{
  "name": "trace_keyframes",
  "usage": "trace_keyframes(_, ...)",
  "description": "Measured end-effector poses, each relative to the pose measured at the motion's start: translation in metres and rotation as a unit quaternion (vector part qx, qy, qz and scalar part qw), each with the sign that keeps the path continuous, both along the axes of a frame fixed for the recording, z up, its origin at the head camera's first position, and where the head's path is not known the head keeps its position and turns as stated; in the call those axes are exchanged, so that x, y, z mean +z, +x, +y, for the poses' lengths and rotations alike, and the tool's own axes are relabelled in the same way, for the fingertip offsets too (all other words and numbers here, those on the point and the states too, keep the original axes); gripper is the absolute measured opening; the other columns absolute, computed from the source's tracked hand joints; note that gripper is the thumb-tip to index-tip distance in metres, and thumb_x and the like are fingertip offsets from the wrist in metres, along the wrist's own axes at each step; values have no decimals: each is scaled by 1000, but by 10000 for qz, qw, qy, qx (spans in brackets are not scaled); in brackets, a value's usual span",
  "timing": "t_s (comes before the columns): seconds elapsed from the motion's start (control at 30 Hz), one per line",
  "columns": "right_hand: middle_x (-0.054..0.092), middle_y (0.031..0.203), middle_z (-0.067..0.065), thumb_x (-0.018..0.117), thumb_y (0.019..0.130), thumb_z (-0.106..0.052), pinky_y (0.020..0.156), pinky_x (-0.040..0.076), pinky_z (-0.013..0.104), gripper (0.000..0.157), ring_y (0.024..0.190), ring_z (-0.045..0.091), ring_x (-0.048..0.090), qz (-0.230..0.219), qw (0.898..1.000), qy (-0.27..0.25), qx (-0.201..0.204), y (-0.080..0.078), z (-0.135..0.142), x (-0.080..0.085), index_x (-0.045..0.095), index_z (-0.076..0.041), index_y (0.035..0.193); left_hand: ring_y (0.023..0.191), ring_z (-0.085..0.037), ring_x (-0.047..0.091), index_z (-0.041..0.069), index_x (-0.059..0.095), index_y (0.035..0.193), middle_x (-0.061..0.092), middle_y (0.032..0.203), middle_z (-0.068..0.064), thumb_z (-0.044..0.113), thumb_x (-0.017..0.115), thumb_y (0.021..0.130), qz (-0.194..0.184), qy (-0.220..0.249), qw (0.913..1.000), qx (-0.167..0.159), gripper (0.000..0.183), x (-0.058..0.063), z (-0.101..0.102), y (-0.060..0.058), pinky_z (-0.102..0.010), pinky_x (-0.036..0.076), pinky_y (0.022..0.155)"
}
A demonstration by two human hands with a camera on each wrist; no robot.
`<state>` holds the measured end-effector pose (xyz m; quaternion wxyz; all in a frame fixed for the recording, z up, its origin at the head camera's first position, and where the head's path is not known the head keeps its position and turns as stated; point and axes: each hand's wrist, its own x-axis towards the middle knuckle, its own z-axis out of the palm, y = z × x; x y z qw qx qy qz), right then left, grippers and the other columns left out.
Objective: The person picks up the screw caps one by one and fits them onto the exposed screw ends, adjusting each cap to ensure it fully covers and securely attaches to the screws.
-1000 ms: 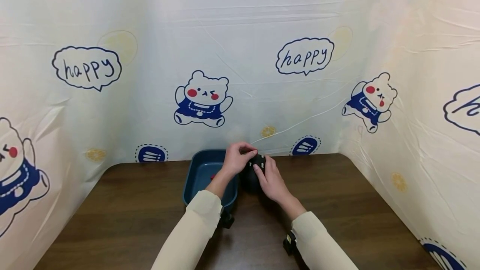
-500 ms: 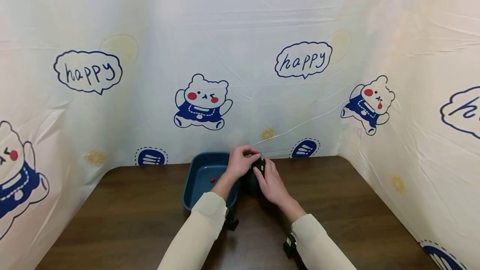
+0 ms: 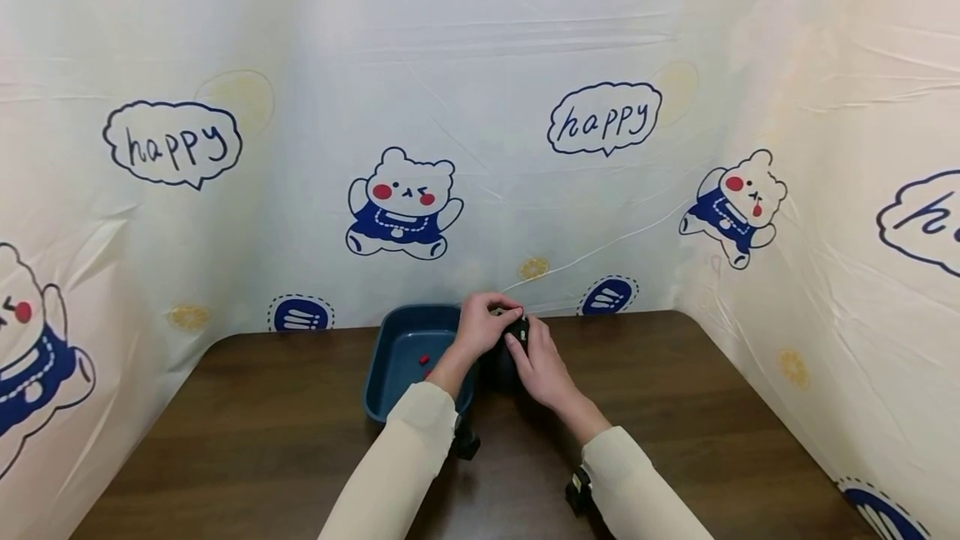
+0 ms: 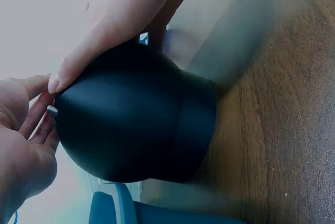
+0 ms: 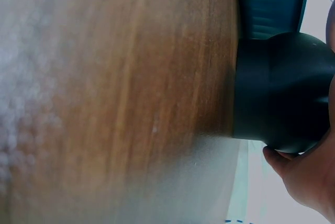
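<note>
A rounded black object (image 4: 125,114) with a short, straight-sided base stands on the table, just right of the blue tray (image 3: 372,386). Small pale fittings show on its top in the head view, and a ridged metal stud (image 4: 52,111) sticks out there in the left wrist view. My right hand (image 3: 546,365) grips its right side, thumb towards me and fingers round the far side. Over its top, my left hand (image 3: 477,327) brings thumb and forefinger together in a pinch on a small piece; I cannot tell what kind.
Two small red pieces (image 3: 424,359) lie in the tray, partly behind my left forearm. The brown wooden table (image 3: 262,423) ends at a white patterned curtain (image 3: 495,190). Black wrist cameras (image 3: 577,492) hang under both sleeves.
My left hand has shifted slightly right over the black object's top, uncovering more of the red pieces in the tray. My right hand keeps its grip. The head view has tilted slightly.
</note>
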<state>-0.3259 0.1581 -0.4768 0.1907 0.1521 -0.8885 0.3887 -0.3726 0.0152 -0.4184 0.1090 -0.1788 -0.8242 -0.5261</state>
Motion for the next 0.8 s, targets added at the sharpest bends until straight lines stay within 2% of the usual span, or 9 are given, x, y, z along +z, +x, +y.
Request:
trace_keyframes(0.43,41,148,28,46,110,-36,110,40,56,59,134,42,46,97,9999,29,39,-3,1,1,33,3,152,101,-20,68,14,82,98,77,94,3,18,78,92,80,-161,9998,68,8,1,3,-3,-43,51,96)
trace_keyframes(0.8,39,150,29,46,110,-33,112,39,56,58,138,43,43,-8,10000,32,78,-1,2,1,31,3,153,103,-23,68,9,82,97,78,96,-2,13,76,93,284,-421,9987,-53,9,-4,6,-3,-42,51,98)
